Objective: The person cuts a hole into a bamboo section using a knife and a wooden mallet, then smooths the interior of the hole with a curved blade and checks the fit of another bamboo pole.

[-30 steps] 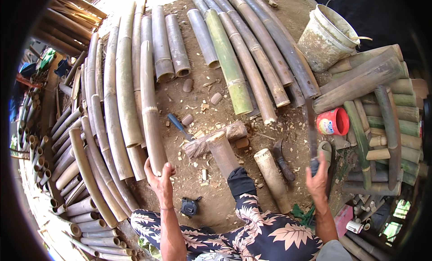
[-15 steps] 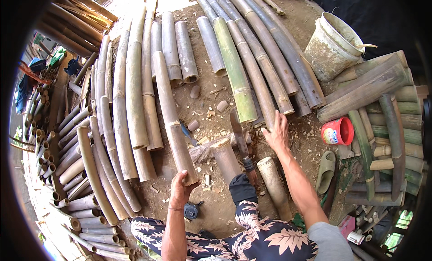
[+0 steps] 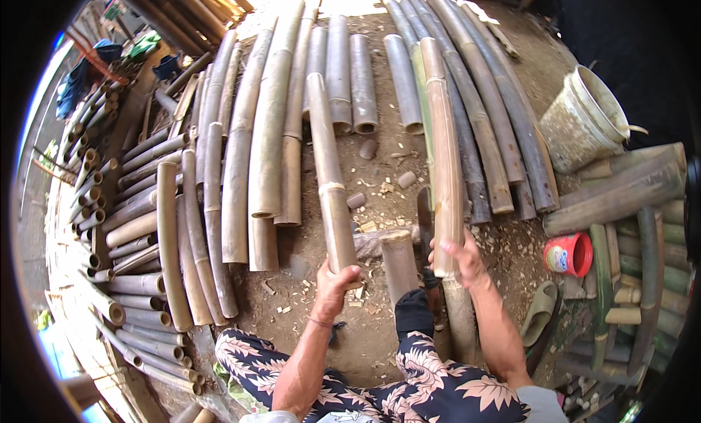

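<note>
My left hand (image 3: 334, 288) is closed around the near end of a brown bamboo pole (image 3: 332, 182), which slants up and away from me. In my right hand (image 3: 467, 259) is the near end of a second bamboo pole (image 3: 442, 145), pointing away roughly alongside the first. Between the two poles, a short bamboo piece (image 3: 399, 266) lies by my dark-covered knee. A machete (image 3: 425, 218) rests just right of that piece, partly hidden by the right pole. Below my right hand is a pale, thick bamboo length (image 3: 461, 321).
Long bamboo poles (image 3: 276, 131) lie in rows ahead on both sides. Stacked bamboo (image 3: 146, 284) fills the left. At right are a dirty white bucket (image 3: 584, 120), a red tub (image 3: 568, 255), a green sandal (image 3: 539, 311) and more bamboo pieces (image 3: 621, 193). Chips litter the soil.
My right hand has lifted a pole from the right row and drawn it back toward me. My left hand still holds its pole. The view has swung left.
</note>
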